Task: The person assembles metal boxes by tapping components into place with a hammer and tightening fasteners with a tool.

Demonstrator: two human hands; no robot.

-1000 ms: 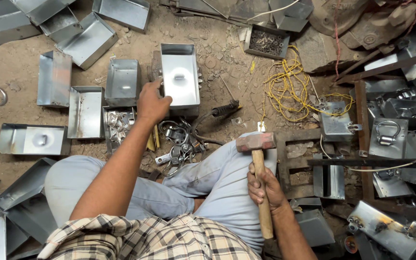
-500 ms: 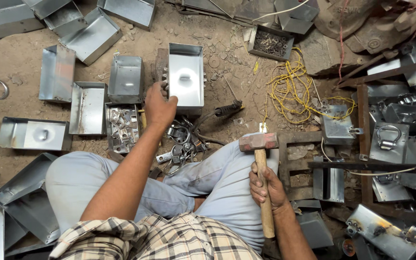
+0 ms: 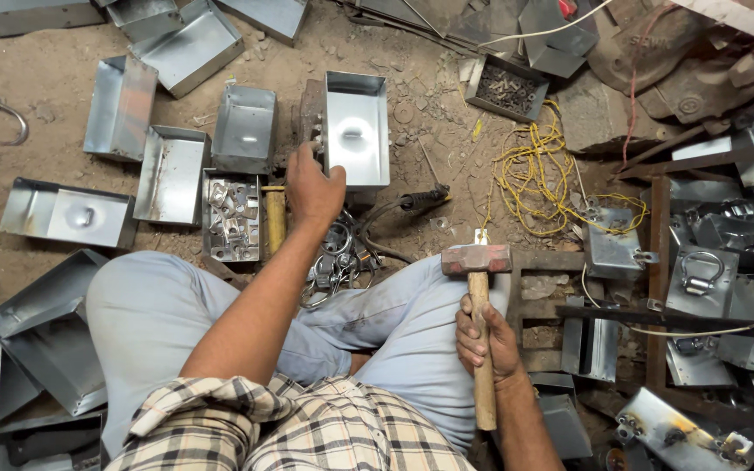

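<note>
Two hands working: left hand point(image 3: 314, 187) is gripping the near-left edge of the open metal box point(image 3: 356, 129) sitting on the dirt floor ahead; right hand point(image 3: 484, 342) is wrapping tight around the hammer point(image 3: 479, 301) handle, head idling over the knee. Steadying the box flat before striking is advisable.

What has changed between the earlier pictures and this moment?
The left hand slid from the near edge of the open metal box to its left wall and now grips it there. The box stayed on its block. The right hand keeps holding the hammer upright over the knee, unchanged.
</note>
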